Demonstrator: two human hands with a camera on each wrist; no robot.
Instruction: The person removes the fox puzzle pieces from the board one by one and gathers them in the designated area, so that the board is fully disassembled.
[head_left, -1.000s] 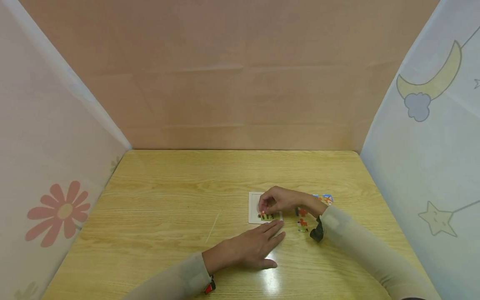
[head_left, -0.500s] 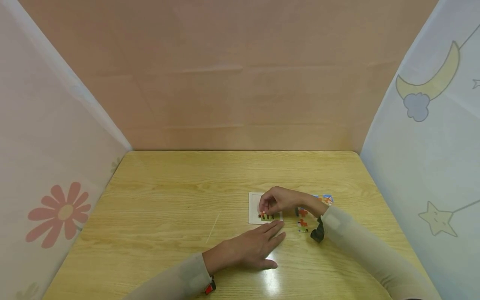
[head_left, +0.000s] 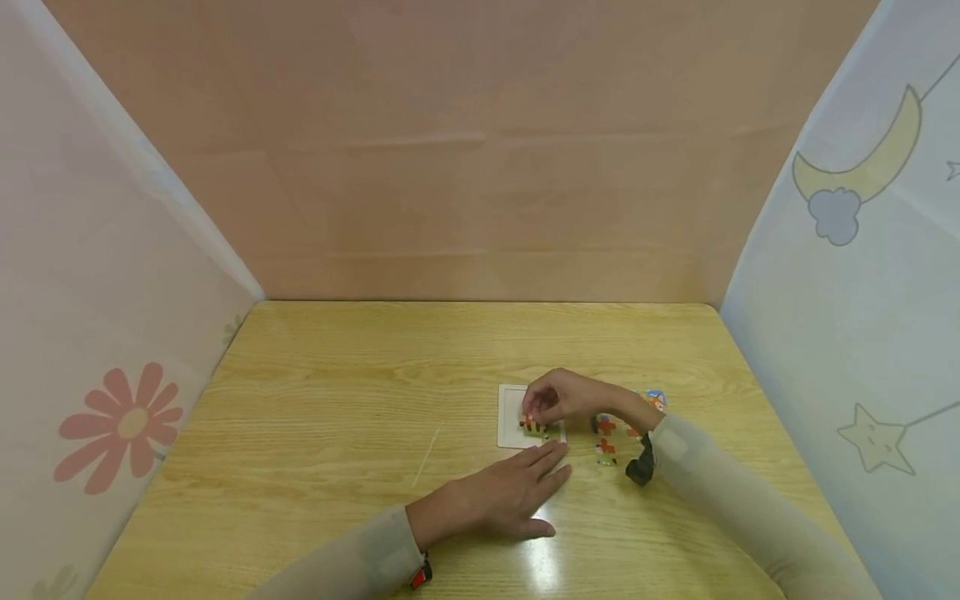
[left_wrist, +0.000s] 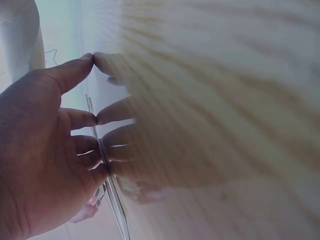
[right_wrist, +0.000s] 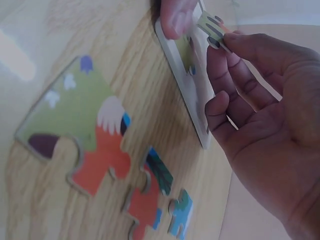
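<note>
My right hand point(head_left: 566, 396) pinches a jigsaw piece point(right_wrist: 212, 29), green with dark stripes and a bit of orange, between thumb and fingertips. In the right wrist view the piece is tilted above a white puzzle tray point(head_left: 507, 417). Another green piece point(right_wrist: 185, 55) lies inside the tray, partly hidden by a left-hand finger. My left hand point(head_left: 506, 497) has its fingers spread, with fingertips at the tray's near edge and the thumb tip down on the table.
Right of the tray, loose jigsaw pieces lie on the wooden table point(head_left: 337, 400): a large green and orange one point(right_wrist: 95, 130), an orange one point(right_wrist: 144, 202) and a small blue and green one point(right_wrist: 181, 212). My right forearm covers part of this group.
My right hand has shifted slightly right and away from me, and the striped piece has moved with it, showing more green in the tray. The left hand has stayed put.
</note>
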